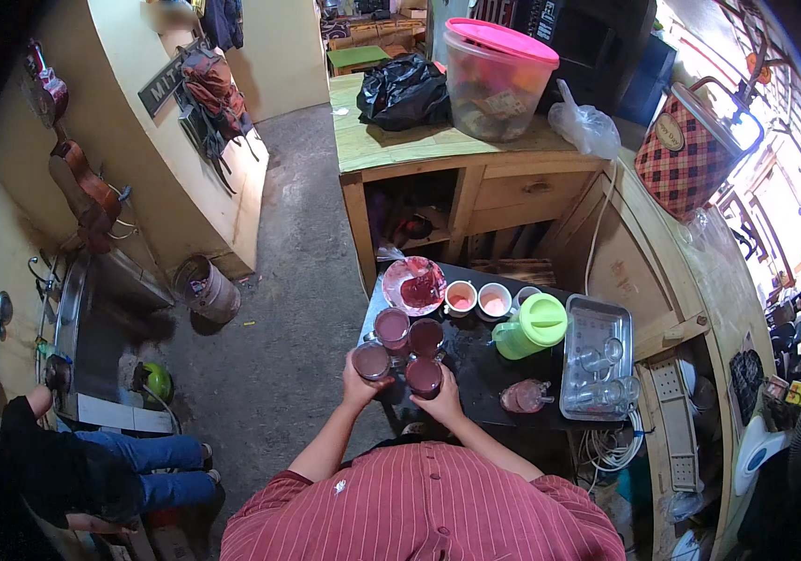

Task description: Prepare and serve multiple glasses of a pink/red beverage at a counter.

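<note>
My left hand (359,387) grips a glass mug (371,361) of purplish-brown drink at the near left corner of a dark table (467,375). Cupped round a second mug (424,377), darker purple, is my right hand (444,401). Just beyond stand two more filled glasses, a purple one (392,327) and a darker one (426,336). Behind them a pink-stained bowl (411,284) holds something deep red. Two white cups (460,298) with pinkish contents sit to its right. A lime-green lidded pitcher (530,326) stands right of the mugs.
On the right, a metal tray (597,301) carries empty glass mugs (600,356). A glass of pinkish residue (525,396) is near the front edge. Beyond is a wooden counter (400,154) bearing a pink-lidded tub (502,80). A person in jeans (148,471) is at left, near a bucket (207,289).
</note>
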`<action>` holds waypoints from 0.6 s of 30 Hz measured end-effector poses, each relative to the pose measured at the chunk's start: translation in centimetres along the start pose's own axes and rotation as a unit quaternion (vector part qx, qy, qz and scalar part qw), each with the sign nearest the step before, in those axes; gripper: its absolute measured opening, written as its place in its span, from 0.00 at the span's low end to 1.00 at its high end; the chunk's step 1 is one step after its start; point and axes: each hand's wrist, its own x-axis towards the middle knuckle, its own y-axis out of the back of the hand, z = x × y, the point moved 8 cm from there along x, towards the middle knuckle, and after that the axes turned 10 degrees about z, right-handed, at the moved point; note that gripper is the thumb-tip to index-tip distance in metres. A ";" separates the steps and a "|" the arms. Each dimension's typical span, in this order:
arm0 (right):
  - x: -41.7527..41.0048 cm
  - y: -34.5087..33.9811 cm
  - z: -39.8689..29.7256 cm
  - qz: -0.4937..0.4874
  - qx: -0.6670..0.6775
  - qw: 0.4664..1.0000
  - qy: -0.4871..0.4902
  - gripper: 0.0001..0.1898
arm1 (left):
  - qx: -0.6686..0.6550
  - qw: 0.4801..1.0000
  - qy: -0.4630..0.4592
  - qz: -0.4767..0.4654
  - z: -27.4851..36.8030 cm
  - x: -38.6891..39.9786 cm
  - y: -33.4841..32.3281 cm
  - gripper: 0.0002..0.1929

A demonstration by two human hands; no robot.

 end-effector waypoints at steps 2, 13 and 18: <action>0.0 -0.8 0.3 -0.007 0.001 1.000 -0.015 0.46 | 0.015 1.000 -0.002 -0.008 -0.2 0.1 -0.2 0.46; 0.6 1.1 -1.3 0.048 0.048 0.997 -0.024 0.39 | -0.041 0.999 0.009 -0.011 -1.4 -0.3 0.3 0.36; 0.0 5.1 -3.9 0.045 0.067 0.997 0.019 0.35 | -0.047 0.998 0.008 -0.040 2.8 -1.2 3.1 0.36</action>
